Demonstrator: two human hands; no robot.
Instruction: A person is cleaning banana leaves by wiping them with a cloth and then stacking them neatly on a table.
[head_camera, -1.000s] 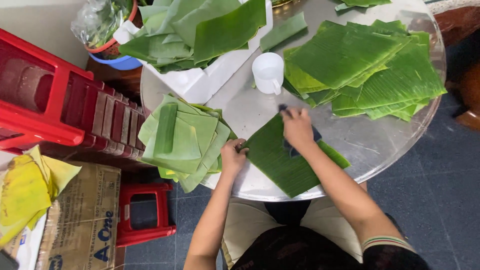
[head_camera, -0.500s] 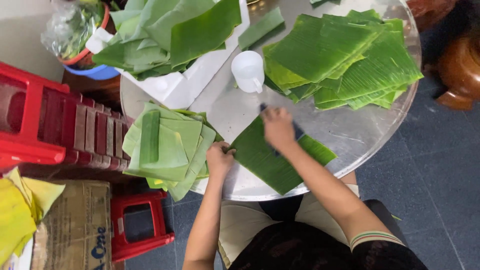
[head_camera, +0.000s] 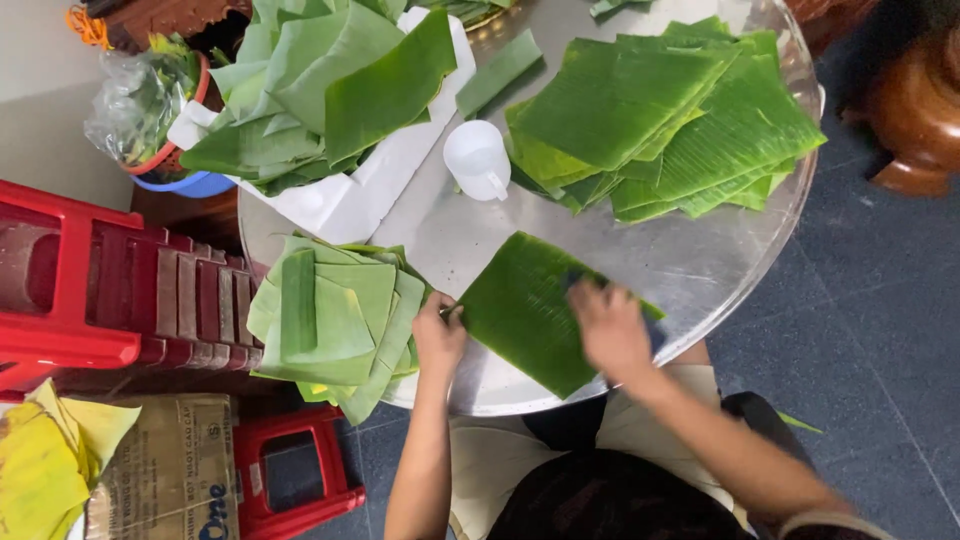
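Head view: both hands' fingers (head_camera: 448, 312) on banana leaf (head_camera: 525, 310)

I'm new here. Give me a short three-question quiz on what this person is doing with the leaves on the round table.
1. True or false: both hands rest on one banana leaf on the metal table.
2. Which hand pins the leaf's edge beside the folded leaf stack? A) left hand B) right hand
3. Fill in: the white ____ stands between the white tray of leaves and the big leaf pile.

Key
1. True.
2. A; the right hand lies blurred on the leaf's middle, over something dark I cannot identify.
3. cup.
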